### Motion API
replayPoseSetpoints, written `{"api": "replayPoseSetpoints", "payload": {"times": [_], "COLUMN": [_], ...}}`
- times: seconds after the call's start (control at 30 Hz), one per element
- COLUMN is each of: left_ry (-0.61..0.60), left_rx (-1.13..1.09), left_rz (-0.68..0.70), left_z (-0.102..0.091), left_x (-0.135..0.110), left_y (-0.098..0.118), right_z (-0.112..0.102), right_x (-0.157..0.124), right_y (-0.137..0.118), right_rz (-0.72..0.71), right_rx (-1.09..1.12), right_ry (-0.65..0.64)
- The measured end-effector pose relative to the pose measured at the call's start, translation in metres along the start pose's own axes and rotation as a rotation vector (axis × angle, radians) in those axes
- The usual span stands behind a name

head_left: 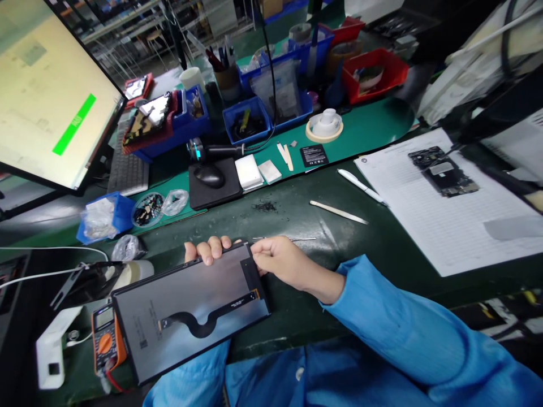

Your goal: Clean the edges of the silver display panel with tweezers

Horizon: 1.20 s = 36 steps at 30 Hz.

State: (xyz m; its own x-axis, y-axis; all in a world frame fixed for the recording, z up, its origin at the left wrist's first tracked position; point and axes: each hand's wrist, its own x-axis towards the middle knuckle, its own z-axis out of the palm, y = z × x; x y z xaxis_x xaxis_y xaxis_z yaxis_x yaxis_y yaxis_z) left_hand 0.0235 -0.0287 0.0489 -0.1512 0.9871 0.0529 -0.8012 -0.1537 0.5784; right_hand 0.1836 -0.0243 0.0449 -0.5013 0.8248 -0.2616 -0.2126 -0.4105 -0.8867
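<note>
**Blue sleeves (407,322) frame a bare-backed screen (199,288) held in both hands**

Closest to the camera, the sleeves reach around the screen, which is tilted at the near side of the counter (305,314), its grey back facing up. Along the screen's far edge, the left hand (207,249) curls its fingers over the rim, holding it. At the screen's far right corner, the fingers of the right hand (278,260) are narrowed together; whether they grip the edge or something thin there, I cannot tell.

As for progress, the screen appears loose, and its black ribbon cable (235,305) lies flat along the back, apparently plugged into nothing. Well to the right of the screen, a black circuit board (443,169) rests on paper (411,226) as a separate part, so the two look unjoined. How much work is left cannot be read from this view.

Just left of the screen sits an orange meter (104,339). Beyond the screen lie dark scraps (265,207), perhaps leavings from some cleaning, and farther right a wooden stick (339,212) and a white pen (362,186).
</note>
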Motion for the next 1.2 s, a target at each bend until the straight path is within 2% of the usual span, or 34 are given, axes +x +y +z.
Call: {"api": "replayPoseSetpoints", "payload": {"times": [0.1,0.4,0.5,0.67,0.97,1.2], "left_ry": [-0.008,-0.043,-0.024,0.003,0.018,0.041], "left_rx": [-0.029,0.016,0.042,0.063,0.055,0.069], "left_rz": [-0.019,0.105,0.078,0.026,0.026,0.047], "left_z": [0.001,-0.001,-0.003,-0.001,0.001,-0.003], "left_x": [-0.001,0.004,0.005,0.005,0.002,0.003], "left_y": [0.001,0.001,0.002,0.003,0.001,0.004], "right_z": [0.0,0.001,0.001,-0.001,-0.003,-0.001], "right_x": [0.0,-0.003,-0.003,-0.001,-0.001,-0.003], "right_y": [0.003,-0.009,-0.009,-0.003,0.001,-0.004], "right_rz": [-0.06,0.002,0.033,0.029,-0.104,0.01], "right_rx": [-0.039,0.088,0.098,0.021,-0.168,-0.027], "right_ry": [0.015,-0.08,-0.086,-0.059,0.004,-0.075]}}
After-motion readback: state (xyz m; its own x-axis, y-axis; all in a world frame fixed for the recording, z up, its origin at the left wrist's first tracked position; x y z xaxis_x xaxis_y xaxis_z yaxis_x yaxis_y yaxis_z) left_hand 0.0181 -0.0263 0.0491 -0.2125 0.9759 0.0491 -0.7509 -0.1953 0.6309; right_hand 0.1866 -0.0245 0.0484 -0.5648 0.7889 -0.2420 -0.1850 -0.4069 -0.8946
